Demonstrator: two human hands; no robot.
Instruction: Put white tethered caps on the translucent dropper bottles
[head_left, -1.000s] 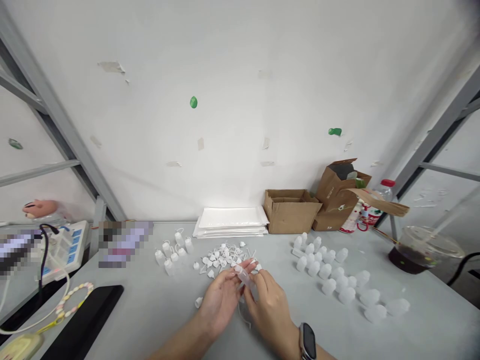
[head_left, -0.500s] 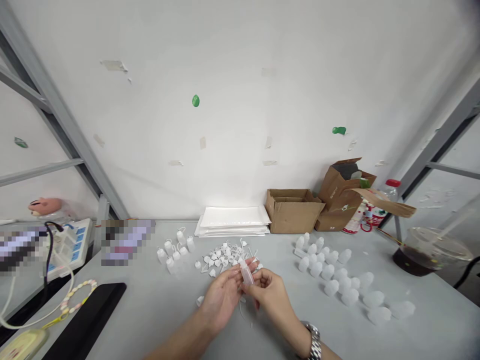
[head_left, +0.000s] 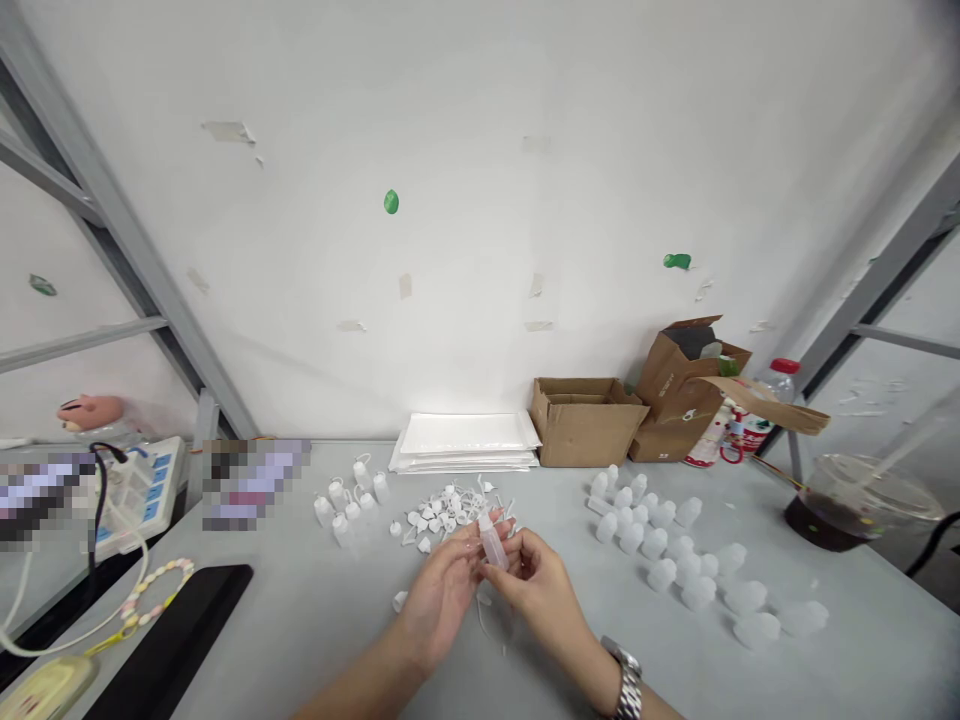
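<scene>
A small translucent plastic squeeze bottle [head_left: 492, 545] is held at a tilt between both hands, its narrow tip pointing up and away. My left hand [head_left: 444, 590], palm turned up, cradles it with the fingers behind its upper part. From the right, my right hand [head_left: 538, 582] pinches the lower end between thumb and fingers. Just beyond the hands lies a loose pile of small white caps with thin strap loops [head_left: 442, 512]. One stray cap [head_left: 400, 601] rests left of my left hand. Part of the pile is hidden by the fingers.
Capped bottles [head_left: 352, 508] stand left of the pile. Many uncapped bottles [head_left: 655, 543] spread over the right side. At the back are white envelopes [head_left: 465, 435], a cardboard box [head_left: 589, 430] and a paper bag [head_left: 667, 410]. A drink cup [head_left: 832, 515] stands far right, a black pad [head_left: 176, 640] left.
The bottle has shifted very slightly between the hands, and my right fingers have closed in a little nearer around its lower end. Everything else stays put.
</scene>
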